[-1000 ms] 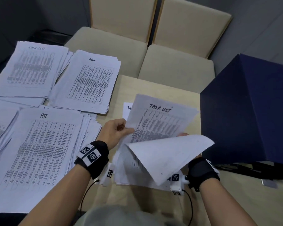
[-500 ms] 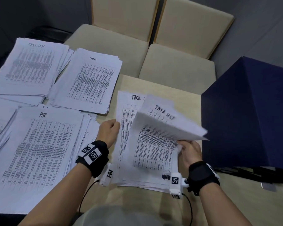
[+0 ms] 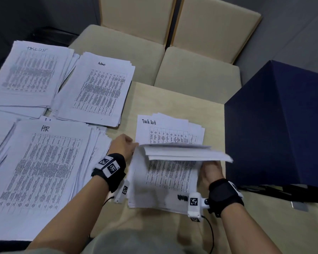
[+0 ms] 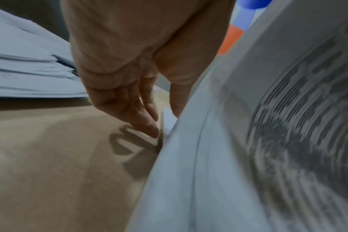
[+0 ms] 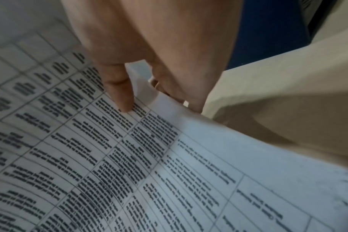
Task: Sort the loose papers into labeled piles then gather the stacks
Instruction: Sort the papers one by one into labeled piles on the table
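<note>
Head view: my left hand (image 3: pixel 122 145) is at the left edge of the loose stack (image 3: pixel 163 178), center-bottom of frame, on the tan table (image 3: pixel 173 96). My right hand (image 3: pixel 210 171) is at the stack's right edge, with a bent-over bundle of sheets (image 3: pixel 184 153) lifted above it. A page headed "Task list" (image 3: pixel 154 129) peeks out behind. Sorted piles sit at left: Task list pile (image 3: pixel 26 74) upper left, Admin pile (image 3: pixel 97 88) beside it, HR pile (image 3: pixel 40 171) lower left. Dark blue box (image 3: pixel 279 125) at right, two beige chairs (image 3: pixel 196 74) up top.

Left wrist view: adds that my left fingers (image 4: pixel 147 122) are fairly straight, tips touching the stack's edge down by the table; blurry, so grip unclear, looks relaxed, not clenched.

Right wrist view: only here do I see my right thumb (image 5: pixel 119 89) pressed on the printed sheet (image 5: pixel 129 157) with fingers tucked under its edge, pinching it.
</note>
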### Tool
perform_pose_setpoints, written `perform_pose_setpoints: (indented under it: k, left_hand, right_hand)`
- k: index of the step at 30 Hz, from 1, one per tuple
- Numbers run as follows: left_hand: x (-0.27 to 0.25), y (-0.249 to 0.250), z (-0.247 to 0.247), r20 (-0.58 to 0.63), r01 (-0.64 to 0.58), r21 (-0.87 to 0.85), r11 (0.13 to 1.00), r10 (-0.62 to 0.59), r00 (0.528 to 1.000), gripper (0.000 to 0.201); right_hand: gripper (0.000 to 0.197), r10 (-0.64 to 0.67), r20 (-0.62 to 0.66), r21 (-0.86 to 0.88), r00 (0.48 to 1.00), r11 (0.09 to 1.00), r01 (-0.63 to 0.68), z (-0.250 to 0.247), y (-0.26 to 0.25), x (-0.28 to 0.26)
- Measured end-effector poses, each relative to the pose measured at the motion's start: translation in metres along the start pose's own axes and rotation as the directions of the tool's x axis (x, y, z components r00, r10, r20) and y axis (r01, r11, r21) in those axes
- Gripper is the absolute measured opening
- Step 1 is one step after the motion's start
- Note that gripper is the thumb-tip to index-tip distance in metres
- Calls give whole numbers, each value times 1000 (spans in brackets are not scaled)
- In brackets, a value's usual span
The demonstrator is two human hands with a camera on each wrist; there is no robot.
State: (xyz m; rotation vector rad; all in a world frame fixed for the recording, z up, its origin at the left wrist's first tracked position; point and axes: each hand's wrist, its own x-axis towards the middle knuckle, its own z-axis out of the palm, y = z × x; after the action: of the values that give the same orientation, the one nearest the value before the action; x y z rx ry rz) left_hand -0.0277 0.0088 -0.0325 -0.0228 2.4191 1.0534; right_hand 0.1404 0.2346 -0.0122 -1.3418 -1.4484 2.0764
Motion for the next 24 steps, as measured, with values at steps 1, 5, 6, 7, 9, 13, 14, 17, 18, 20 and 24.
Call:
perform_pose_setpoints:
  k: [1, 5, 6, 7, 9, 13, 14, 17, 18, 20, 24]
  left_hand:
    - [1, 2, 2, 7, 26, 59, 998, -26, 1000, 13]
    - [3, 10, 8, 5, -53, 165, 985, 53, 999, 10]
    - [4, 10, 8, -3, -95, 199, 975, 98, 995, 14]
    - [6, 10, 8, -8, -135, 241, 961, 141, 990, 20]
    - [9, 10, 4, 16, -191, 368, 910, 199, 980, 32]
    - [8, 15, -9, 77, -232, 591, 772, 233, 970, 43]
    - [6, 16, -12, 75, -264, 599, 756, 275, 958, 43]
    - [-2, 16, -18, 104, -415, 368, 832, 406, 908, 36]
    - [-1, 12, -17, 118, -439, 235, 867, 423, 899, 34]
    - [2, 4, -16, 167, -435, -1, 900, 429, 888, 23]
    - [-3, 2, -14, 320, -168, -334, 928, 279, 905, 33]
  right_hand:
    - [23, 1, 6, 15, 1000, 1000, -1, -2, 1, 0]
    - [20, 51, 75, 23, 996, 998, -53, -8, -2, -3]
    - [21, 57, 66, 20, 996, 998, -59, -8, -3, -4]
    - [21, 53, 56, 21, 997, 998, -54, -9, -3, -4]
    - [21, 46, 59, 46, 997, 998, -49, -9, -6, -5]
    - [22, 85, 41, 48, 996, 995, -86, -12, -2, 0]
    - [27, 114, 59, 60, 992, 991, -118, -12, -2, 0]
    - [43, 141, 93, 42, 986, 989, -145, -9, -3, 2]
    - [41, 130, 84, 41, 988, 990, -133, -6, -4, 2]
    - [32, 80, 77, 41, 994, 996, -83, -3, 0, 4]
    - [21, 31, 17, 59, 999, 998, -32, -1, 1, -1]
